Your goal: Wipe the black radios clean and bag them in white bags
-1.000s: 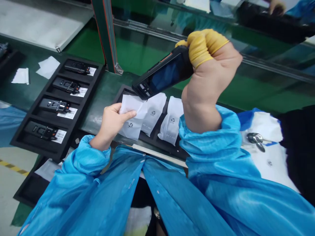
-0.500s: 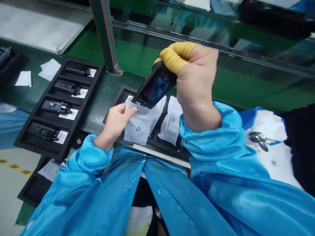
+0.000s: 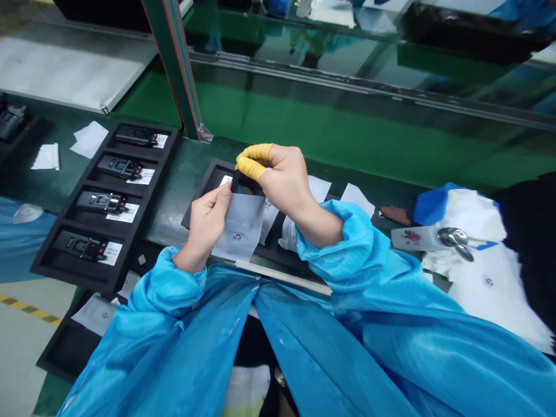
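Observation:
A translucent white plastic bag (image 3: 237,229) with a recycling mark is pinched at its upper left edge by my left hand (image 3: 206,223). The black handheld device (image 3: 247,186) sits at the bag's mouth, with only a dark part of it visible. My right hand (image 3: 282,179), with yellow finger covers on the thumb and forefinger, closes on its upper end. How deep the device lies in the bag, I cannot tell. Behind and below both hands is a black tray (image 3: 212,174) with other white bags, partly covered by my right forearm.
To the left, a black compartment tray (image 3: 150,200) holds several handheld devices with white labels. Paper scraps (image 3: 89,139) lie behind it. A lower tray (image 3: 61,347) carries a bag. On the right are a metal spoon-like object (image 3: 454,237) and white bags (image 3: 490,289). A green post (image 3: 171,63) stands at the back.
My right hand has come down and left with the device, from above the bag to its mouth. Much less of the device shows. My left hand still holds the bag.

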Tool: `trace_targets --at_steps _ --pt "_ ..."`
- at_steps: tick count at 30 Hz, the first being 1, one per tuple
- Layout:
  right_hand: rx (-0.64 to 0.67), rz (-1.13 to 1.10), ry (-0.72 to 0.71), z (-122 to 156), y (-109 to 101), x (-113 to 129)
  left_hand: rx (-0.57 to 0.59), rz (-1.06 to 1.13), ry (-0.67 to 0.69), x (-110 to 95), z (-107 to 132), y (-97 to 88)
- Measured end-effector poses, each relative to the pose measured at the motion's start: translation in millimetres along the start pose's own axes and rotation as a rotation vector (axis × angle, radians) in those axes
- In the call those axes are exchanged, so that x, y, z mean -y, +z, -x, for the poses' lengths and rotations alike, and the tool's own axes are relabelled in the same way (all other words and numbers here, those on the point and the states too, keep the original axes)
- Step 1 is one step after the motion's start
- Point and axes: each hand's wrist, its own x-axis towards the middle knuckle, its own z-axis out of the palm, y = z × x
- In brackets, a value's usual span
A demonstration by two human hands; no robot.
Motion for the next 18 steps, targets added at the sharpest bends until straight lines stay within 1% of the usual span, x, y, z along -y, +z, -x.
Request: trace_targets --at_steps 2,4,6,9,10,12,14,16,18 --pt "0.026 0.020 -0.007 3.6 0.9 1.7 -0.077 -0.022 0.053 0.3 -1.1 1.4" --pt "0.052 0.041 -0.047 7.0 -1.4 6.0 -0.121 -0.034 0.113 -2.3 -3.9 2.2" --pt "0.042 0.044 -0.133 9.4 -7.6 10.7 -0.118 -0.046 0.165 -8.6 -6.8 2.0" --pt "-0.061 0.007 -0.246 11.0 -21.8 13.4 -0.088 -0.080 0.207 -24.7 -8.3 -0.3" --pt "-0.101 -0.013 -0.253 11.3 -26.4 12.5 -0.083 -0.095 0.213 -31.4 -8.2 -1.2" --pt "-0.165 -0.063 -0.224 12.1 -33.6 8.6 -0.062 -0.123 0.227 -45.2 -8.2 -2.5" --pt "-0.194 -0.111 -0.184 14.0 -37.9 3.2 -0.036 -0.113 0.274 -57.7 -9.2 -2.4" --pt "-0.202 -0.142 -0.156 17.3 -41.2 -2.0 -0.035 -0.035 0.352 -66.9 -11.5 -0.6" --pt "-0.204 -0.144 -0.146 22.1 -45.6 -6.0 -0.053 0.074 0.417 -70.7 -15.5 1.5"
